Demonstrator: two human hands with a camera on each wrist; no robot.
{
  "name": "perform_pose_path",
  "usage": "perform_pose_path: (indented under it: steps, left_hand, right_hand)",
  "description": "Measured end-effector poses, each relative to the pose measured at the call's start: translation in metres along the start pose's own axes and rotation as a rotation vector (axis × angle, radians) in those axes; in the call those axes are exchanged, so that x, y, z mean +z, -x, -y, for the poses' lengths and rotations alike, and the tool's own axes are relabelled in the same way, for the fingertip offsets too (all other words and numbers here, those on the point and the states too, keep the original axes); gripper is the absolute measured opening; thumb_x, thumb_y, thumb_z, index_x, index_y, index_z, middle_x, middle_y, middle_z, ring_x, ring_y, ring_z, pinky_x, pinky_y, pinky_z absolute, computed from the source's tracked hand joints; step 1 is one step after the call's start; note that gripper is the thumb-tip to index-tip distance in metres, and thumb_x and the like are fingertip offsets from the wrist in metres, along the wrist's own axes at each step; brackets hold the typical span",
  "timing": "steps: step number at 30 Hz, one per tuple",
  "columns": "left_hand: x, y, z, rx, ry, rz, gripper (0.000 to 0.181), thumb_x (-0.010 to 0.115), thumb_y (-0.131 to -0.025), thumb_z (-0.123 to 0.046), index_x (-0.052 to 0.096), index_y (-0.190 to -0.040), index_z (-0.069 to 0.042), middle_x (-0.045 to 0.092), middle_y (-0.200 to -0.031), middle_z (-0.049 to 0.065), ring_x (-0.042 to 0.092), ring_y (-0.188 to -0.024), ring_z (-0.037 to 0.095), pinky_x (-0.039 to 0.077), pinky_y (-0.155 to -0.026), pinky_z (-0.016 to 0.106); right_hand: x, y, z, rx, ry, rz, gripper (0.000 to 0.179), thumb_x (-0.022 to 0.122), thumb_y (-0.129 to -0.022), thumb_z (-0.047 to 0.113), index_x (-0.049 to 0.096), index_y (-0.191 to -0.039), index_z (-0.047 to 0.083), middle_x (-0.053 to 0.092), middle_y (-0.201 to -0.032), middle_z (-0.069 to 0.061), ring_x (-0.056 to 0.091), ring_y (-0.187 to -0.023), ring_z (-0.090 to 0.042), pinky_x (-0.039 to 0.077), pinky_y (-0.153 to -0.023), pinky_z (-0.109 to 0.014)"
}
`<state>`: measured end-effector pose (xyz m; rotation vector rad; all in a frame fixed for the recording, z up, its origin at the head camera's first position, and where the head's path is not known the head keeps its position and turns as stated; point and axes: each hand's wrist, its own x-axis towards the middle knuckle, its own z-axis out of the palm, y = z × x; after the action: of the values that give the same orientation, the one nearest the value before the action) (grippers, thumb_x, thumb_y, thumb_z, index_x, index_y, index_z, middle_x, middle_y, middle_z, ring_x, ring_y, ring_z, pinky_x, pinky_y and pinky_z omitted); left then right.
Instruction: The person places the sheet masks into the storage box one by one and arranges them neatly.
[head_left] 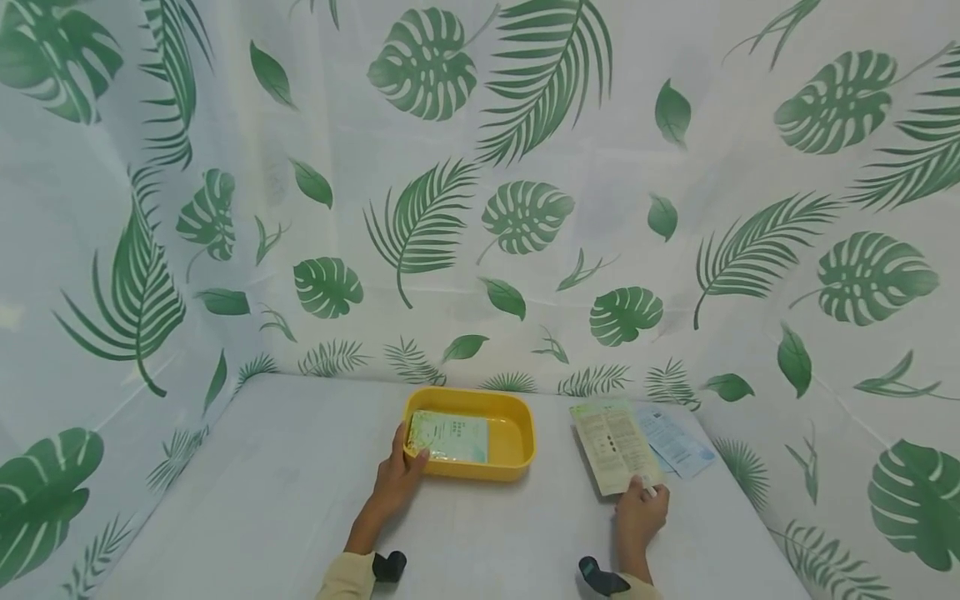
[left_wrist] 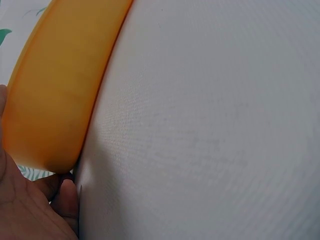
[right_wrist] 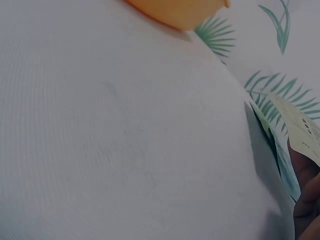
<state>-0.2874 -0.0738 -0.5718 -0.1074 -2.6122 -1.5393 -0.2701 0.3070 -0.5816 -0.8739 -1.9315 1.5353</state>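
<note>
Yellow, smooth-walled and shallow, the tray [head_left: 480, 470] sits directly against the left hand's fingers, which grip its near left corner: the thumb lies over the rim, and the other fingers reach along the outside of the left wall. In the left wrist view, fingertips show curled close to the tray's lower edge, just above the white table [head_left: 285, 492]. Immediately to the right of the left thumb, inside the tray, a light green packet [head_left: 452, 437] lies flat against the left end, with bare yellow floor farther to the right of those fingers.

The right hand [head_left: 642, 510] pinches a pale yellow-green printed packet [head_left: 611, 446] by its near edge, thumb on top. The packet extends forward and slightly left from the right fingers, tilted, its printed face showing; the right wrist view shows its held end raised off the table. Beyond the right fingers and to their right is a light blue printed packet [head_left: 678, 442], partly covered by the held one.

The left hand [head_left: 399, 479] and the right are well apart, with table between them. Behind each set of fingers, a black band crosses the wrist near a pale yellow sleeve [head_left: 348, 577]. Ahead of both hands hangs a white sheet [head_left: 465, 154] printed with green leaves.
</note>
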Motion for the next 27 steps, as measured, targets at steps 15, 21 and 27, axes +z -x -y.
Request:
perform_pose_path:
  steps: [15, 21, 27]
  left_hand:
    - [-0.003, -0.005, 0.001, 0.014, -0.003, 0.007, 0.073, 0.049, -0.101, -0.040, 0.012, -0.155, -0.009, 0.036, -0.148, 0.034, 0.040, -0.132, 0.053, 0.035, -0.105, 0.062]
    - [-0.001, -0.005, 0.004, 0.010, 0.006, 0.008, 0.073, 0.050, -0.101, -0.039, 0.012, -0.155, -0.009, 0.037, -0.148, 0.034, 0.041, -0.132, 0.053, 0.034, -0.105, 0.062]
    - [-0.002, -0.003, 0.004, -0.003, 0.017, 0.007, 0.073, 0.050, -0.101, -0.040, 0.013, -0.155, -0.009, 0.036, -0.148, 0.034, 0.041, -0.132, 0.052, 0.034, -0.106, 0.062]
  right_hand:
    - [0.039, 0.016, 0.044, -0.137, -0.093, 0.144, 0.032, 0.047, -0.104, 0.023, 0.048, -0.127, 0.001, 0.067, -0.078, 0.002, 0.054, -0.055, -0.001, 0.038, -0.046, -0.018]
    - [0.059, 0.028, 0.053, -0.227, -0.067, 0.303, 0.029, 0.051, -0.103, 0.020, 0.052, -0.124, 0.001, 0.063, -0.072, 0.006, 0.045, -0.047, -0.001, 0.035, -0.042, -0.018]
    - [0.077, 0.044, 0.061, -0.356, 0.013, 0.375, 0.025, 0.055, -0.100, 0.015, 0.058, -0.118, -0.002, 0.070, -0.084, -0.018, 0.052, -0.053, -0.001, 0.040, -0.045, -0.019]
